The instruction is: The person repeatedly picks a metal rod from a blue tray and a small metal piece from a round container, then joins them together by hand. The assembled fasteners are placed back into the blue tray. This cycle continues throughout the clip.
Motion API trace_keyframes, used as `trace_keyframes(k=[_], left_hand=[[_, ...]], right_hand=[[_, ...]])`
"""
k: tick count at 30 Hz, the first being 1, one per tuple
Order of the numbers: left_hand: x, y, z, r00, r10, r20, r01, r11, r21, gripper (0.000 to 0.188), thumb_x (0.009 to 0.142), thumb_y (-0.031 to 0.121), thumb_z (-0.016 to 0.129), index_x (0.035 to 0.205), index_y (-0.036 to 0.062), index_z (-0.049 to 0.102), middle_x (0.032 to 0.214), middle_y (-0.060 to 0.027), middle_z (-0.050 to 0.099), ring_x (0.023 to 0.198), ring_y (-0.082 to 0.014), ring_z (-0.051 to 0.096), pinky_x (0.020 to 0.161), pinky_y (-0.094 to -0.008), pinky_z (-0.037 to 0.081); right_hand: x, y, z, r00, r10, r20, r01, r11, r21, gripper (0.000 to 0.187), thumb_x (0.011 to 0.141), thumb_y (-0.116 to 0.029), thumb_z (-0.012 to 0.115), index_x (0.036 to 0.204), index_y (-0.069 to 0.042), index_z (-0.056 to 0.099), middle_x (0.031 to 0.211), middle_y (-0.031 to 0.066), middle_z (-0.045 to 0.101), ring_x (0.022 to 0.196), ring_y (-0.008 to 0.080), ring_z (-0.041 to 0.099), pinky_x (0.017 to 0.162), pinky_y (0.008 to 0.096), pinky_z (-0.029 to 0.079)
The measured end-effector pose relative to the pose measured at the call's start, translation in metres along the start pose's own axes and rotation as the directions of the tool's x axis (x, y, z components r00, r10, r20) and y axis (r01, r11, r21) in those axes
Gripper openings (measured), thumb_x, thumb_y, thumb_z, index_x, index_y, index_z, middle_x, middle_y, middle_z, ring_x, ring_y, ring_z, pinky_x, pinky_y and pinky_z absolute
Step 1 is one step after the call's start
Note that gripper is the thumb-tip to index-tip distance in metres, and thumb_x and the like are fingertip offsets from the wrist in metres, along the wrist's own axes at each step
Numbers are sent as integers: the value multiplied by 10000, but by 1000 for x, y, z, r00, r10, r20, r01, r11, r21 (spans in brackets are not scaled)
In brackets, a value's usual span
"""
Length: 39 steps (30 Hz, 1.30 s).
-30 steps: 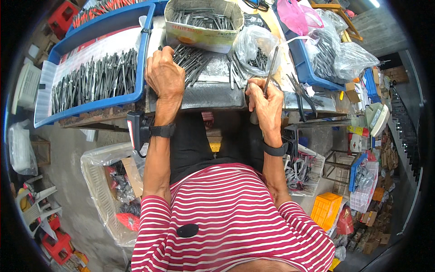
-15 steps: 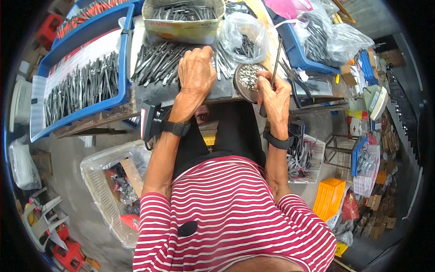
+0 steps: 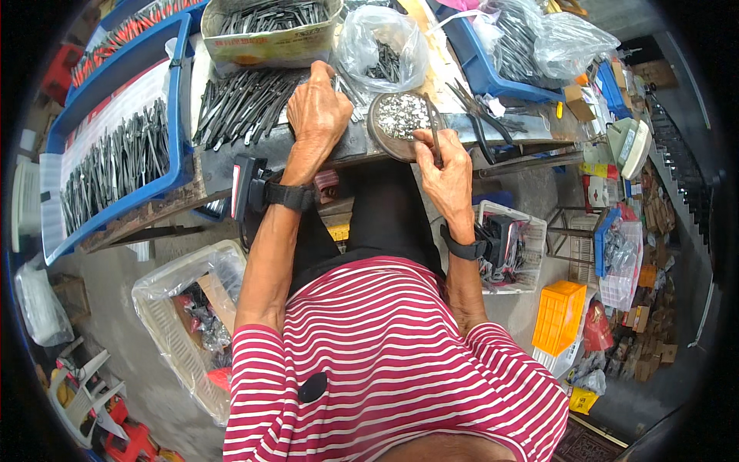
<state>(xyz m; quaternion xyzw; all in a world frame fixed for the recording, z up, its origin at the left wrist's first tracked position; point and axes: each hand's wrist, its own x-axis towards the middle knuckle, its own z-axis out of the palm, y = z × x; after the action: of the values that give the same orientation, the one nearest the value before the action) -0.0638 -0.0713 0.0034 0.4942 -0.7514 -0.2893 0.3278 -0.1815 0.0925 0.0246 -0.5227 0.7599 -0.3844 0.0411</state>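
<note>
A rod (image 3: 433, 115) is gripped in the right hand (image 3: 445, 163), at the right side of a dish (image 3: 382, 138) of silver pieces (image 3: 403, 113). The left hand (image 3: 318, 108) is curled beside the strips (image 3: 245, 109), at their right; whether anything is pinched there cannot be told.

Dull metal strips (image 3: 245, 108), smooth plastic tray (image 3: 176, 100), glossy plastic bag (image 3: 412, 54)

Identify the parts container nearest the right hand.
The round dish of silvery bits, by the right hand; clear bag, box and blue trays sit farther away.
</note>
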Motion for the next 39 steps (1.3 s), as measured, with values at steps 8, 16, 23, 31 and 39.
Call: trace_keyframes(k=[8, 16, 23, 31, 39], left_hand=[[1, -13, -11, 997, -55, -54, 33, 937, -348, 271, 691, 96, 522, 932, -16, 572, 693, -149, 622, 634, -292, 606, 649, -397, 470], [-26, -9, -43, 999, 15, 49, 18, 797, -604, 246, 768, 18, 585, 1011, -18, 575, 759, 16, 548, 675, -40, 491, 627, -173, 404], [-47, -2, -56, 998, 46, 47, 0, 717, -697, 225, 767, -20, 538, 990, -24, 568, 699, 25, 510, 628, -31, 457, 573, -179, 393], [-71, 2, -52, 976, 63, 210, 120, 649, -751, 252, 759, 2, 563, 1007, -4, 605, 721, 38, 508, 632, -34, 444, 575, -184, 392], [-80, -3, -43, 903, 22, 429, 331, 600, -728, 309, 787, 61, 597, 1076, -47, 577, 844, -13, 575, 698, -63, 541, 617, -193, 446]], right_hand=[[-5, 8, 2, 997, -72, -6, 71, 992, -101, 320, 720, -190, 702, 963, -1, 613, 906, 166, 493, 783, 314, 543, 668, 375, 446], [-9, 9, 3, 985, -166, 43, 171, 961, -218, 326, 734, -201, 695, 979, -7, 604, 917, 163, 469, 834, 313, 511, 705, 377, 432], [-13, 7, 4, 973, -228, 40, 231, 945, -232, 319, 733, -176, 696, 985, -6, 600, 899, 157, 477, 832, 310, 511, 699, 380, 431], [-7, -1, 1, 952, -286, 108, 304, 922, -240, 188, 723, -115, 683, 885, -54, 609, 839, 102, 500, 779, 275, 521, 647, 367, 433], [-1, -4, 7, 937, -330, 112, 345, 924, -162, 149, 707, -40, 664, 846, -47, 610, 787, 83, 516, 751, 266, 525, 634, 356, 428]])
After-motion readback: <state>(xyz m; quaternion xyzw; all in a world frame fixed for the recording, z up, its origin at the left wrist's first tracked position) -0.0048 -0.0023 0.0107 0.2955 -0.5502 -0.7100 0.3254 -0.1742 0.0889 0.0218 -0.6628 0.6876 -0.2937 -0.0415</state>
